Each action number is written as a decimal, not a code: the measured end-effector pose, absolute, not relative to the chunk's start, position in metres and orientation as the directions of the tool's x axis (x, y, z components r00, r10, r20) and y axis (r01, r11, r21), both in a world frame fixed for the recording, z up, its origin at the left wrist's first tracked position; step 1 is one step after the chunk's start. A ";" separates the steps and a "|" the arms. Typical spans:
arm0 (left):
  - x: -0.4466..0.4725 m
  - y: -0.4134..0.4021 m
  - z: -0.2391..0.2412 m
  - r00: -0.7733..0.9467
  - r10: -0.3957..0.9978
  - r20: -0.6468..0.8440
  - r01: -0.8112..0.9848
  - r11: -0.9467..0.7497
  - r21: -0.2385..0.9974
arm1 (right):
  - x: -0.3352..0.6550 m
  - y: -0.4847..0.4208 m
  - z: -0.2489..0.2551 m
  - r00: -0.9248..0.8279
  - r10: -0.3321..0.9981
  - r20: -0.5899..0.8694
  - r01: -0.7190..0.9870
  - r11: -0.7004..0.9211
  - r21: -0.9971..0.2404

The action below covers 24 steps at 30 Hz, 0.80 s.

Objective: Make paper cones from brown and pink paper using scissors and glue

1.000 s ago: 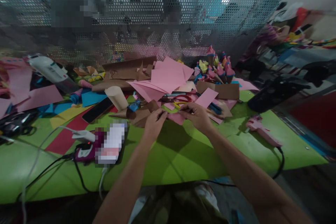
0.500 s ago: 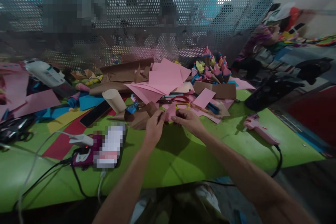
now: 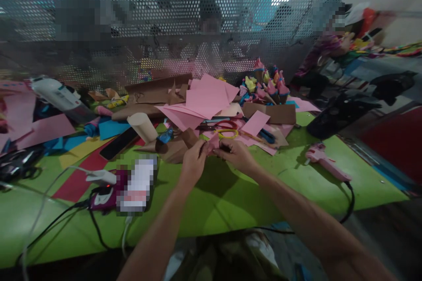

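A small piece of pink paper (image 3: 213, 142) is pinched between my two hands, above the near middle of the green table (image 3: 217, 210). My left hand (image 3: 194, 157) grips its left side, and my right hand (image 3: 238, 154) has thumb and fingers closed on its right side. The paper looks bent or curled, though fingers cover much of it. Just beyond my hands lie scissors with red and yellow handles (image 3: 227, 133) among pink scraps. Brown paper (image 3: 173, 151) lies left of my left hand. A stack of pink sheets (image 3: 207, 99) rises farther back.
A pink glue gun (image 3: 326, 162) with a black cord lies right. On the left are a purple power strip (image 3: 107, 197), a phone (image 3: 138, 184) and cables. Pink-topped paper cones (image 3: 272, 88) stand at the back right. Perforated metal (image 3: 165, 17) borders the back; a person (image 3: 316, 59) is beyond, right.
The pink paper has gone from a flatter upright piece to a narrower, bent shape. My fingers have drawn slightly closer together around it.
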State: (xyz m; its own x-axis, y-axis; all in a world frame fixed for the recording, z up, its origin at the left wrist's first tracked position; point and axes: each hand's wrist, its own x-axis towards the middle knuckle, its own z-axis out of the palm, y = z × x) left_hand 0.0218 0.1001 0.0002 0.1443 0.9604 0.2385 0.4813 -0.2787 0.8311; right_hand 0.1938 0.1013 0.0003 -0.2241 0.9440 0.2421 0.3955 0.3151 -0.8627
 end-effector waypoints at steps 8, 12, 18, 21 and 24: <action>0.021 0.099 0.001 0.164 0.952 0.258 0.507 -0.305 0.806 | 0.195 0.106 -0.006 -0.173 0.972 0.159 0.191 0.192 -0.963; 0.020 0.100 -0.002 0.148 0.965 0.219 0.520 -0.264 0.812 | 0.196 0.108 -0.005 -0.115 0.977 0.177 0.176 0.196 -0.965; 0.021 0.100 -0.004 0.113 0.965 0.235 0.645 -0.251 0.722 | 0.193 0.106 -0.007 -0.213 0.976 0.053 0.143 0.085 -0.986; 0.022 0.099 -0.002 0.128 0.963 0.238 0.629 -0.264 0.731 | 0.193 0.106 -0.007 -0.230 0.972 0.045 0.099 0.069 -0.993; 0.020 0.099 -0.001 0.187 0.957 0.220 0.585 -0.288 0.758 | 0.195 0.108 -0.004 -0.201 0.977 0.067 0.036 0.076 -0.996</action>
State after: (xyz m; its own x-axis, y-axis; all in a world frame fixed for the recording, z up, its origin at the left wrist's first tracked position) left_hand 0.0203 0.0990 -0.0011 0.1866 0.9574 0.2202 0.5854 -0.2884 0.7577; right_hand 0.1951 0.1079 -0.0044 -0.2012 0.9773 0.0670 0.0359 0.0757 -0.9965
